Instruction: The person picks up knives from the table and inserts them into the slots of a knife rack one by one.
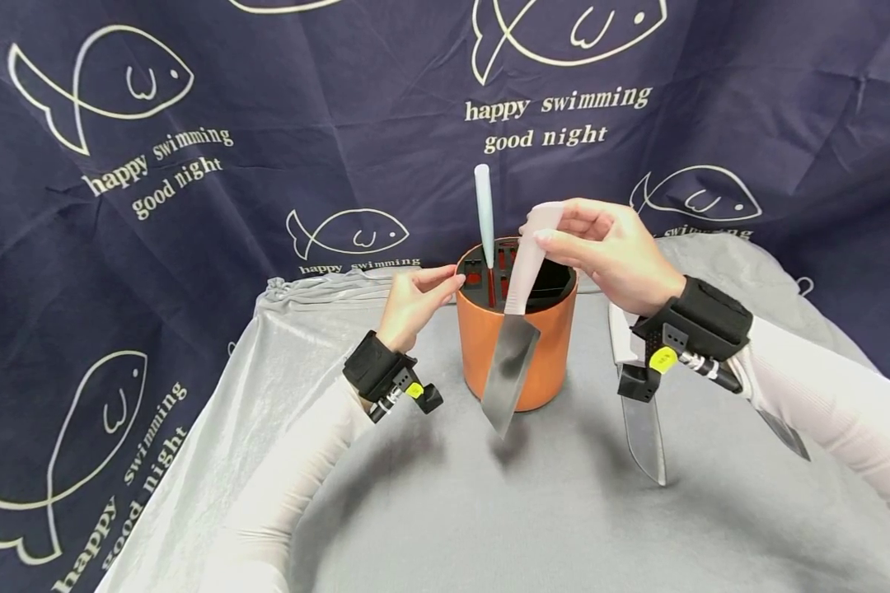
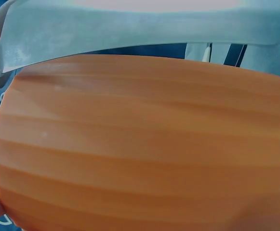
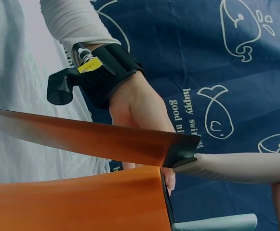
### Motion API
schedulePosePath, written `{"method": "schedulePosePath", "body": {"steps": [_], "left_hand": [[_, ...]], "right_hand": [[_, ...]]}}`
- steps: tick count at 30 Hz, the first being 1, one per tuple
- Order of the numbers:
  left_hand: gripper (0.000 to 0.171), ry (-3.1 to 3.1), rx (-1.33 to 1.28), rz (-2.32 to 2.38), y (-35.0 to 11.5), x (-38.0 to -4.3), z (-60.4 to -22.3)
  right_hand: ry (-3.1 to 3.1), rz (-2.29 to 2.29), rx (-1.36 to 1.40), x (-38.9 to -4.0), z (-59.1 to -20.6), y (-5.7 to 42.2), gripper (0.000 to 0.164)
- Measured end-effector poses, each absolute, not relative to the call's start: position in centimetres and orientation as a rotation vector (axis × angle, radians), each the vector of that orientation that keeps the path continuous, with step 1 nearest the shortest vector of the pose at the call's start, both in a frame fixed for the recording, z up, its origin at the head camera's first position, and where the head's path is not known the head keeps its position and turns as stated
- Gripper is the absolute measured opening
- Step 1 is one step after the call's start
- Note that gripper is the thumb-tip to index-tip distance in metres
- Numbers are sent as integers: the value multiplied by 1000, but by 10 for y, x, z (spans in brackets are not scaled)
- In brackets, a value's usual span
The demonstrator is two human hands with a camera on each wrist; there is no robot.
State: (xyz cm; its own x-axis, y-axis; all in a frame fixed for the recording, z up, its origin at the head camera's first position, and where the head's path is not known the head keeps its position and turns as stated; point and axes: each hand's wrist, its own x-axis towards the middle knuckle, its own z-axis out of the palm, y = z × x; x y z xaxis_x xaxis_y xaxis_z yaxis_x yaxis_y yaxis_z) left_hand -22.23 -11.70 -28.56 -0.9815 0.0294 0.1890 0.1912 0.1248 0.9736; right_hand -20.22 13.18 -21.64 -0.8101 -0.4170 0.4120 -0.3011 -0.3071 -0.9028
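My right hand (image 1: 601, 247) pinches the pale pink handle (image 1: 536, 255) of a broad-bladed kitchen knife (image 1: 512, 371). Its blade points down and toward me, in front of a round orange knife block (image 1: 556, 346). In the right wrist view, the blade (image 3: 91, 144) slants over the block's side. My left hand (image 1: 415, 305) touches the block's left rim with outstretched thumb and forefinger; its other fingers are partly hidden. A knife with a light blue handle (image 1: 484, 206) stands in the block's black slotted top (image 1: 475, 268).
Right of the block, a knife with a white handle (image 1: 625, 338) lies on the grey cloth (image 1: 549, 519). Another blade (image 1: 782, 432) shows from beneath my right forearm. A dark blue fish-print curtain (image 1: 386, 107) hangs behind the table.
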Motion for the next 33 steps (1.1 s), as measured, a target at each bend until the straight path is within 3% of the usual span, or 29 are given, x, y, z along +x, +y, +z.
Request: {"method": "schedulePosePath", "body": {"steps": [33], "left_hand": [[35, -2252, -239, -2010, -118, -222, -288]], "right_hand": [[1670, -2508, -922, -203, -207, 132, 19]]}}
